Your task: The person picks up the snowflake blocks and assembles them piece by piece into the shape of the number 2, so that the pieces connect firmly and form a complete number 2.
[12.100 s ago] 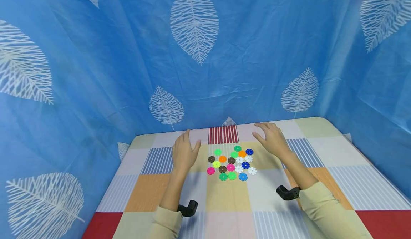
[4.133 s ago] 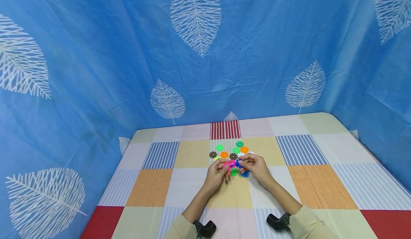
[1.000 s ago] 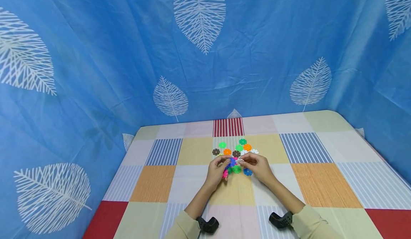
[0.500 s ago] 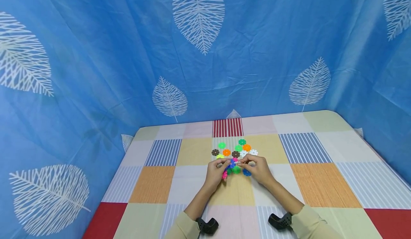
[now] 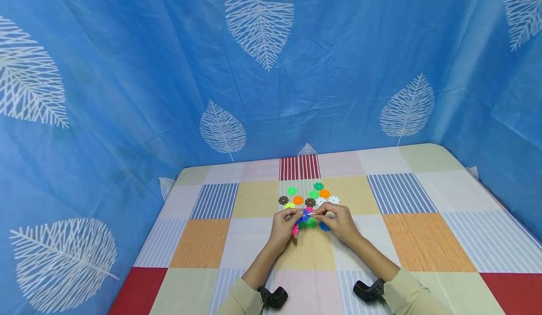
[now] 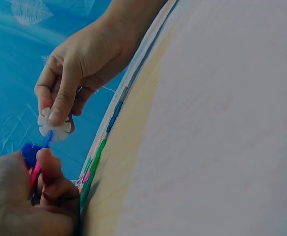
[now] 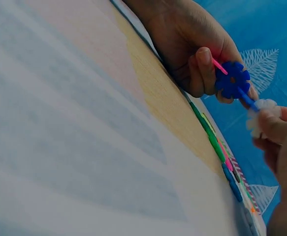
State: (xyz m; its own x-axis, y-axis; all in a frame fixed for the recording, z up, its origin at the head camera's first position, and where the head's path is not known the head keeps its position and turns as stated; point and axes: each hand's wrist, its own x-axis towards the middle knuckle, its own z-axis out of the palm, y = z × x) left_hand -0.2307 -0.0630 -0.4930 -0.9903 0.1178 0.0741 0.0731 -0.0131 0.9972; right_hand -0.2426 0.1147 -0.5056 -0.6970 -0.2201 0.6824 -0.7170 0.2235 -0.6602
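Observation:
My left hand (image 5: 282, 229) grips a small cluster of joined plastic snowflake discs: a pink disc (image 7: 219, 65), a blue disc (image 7: 233, 81) and a second blue one seen edge-on (image 7: 247, 100). Between thumb and fingers my right hand (image 5: 342, 222) pinches a white snowflake disc (image 6: 55, 130). Its notched rim meets the edge-on blue disc; how deep the slots engage cannot be told. Both hands are close together over the front of the loose discs. Fingers hide part of the pink disc.
Loose snowflake discs lie flat on the patchwork tablecloth (image 5: 250, 242), among them a brown disc (image 5: 283, 200), an orange disc (image 5: 324, 193), a green disc (image 5: 318, 186) and a white one (image 5: 334, 200). A blue leaf-patterned curtain (image 5: 322, 94) surrounds the table's back and sides.
Earlier the hands were apart and every disc lay loose. Then pink and blue discs were in the hands; now the right hand has a white one. Over the last half second, hardly anything moves.

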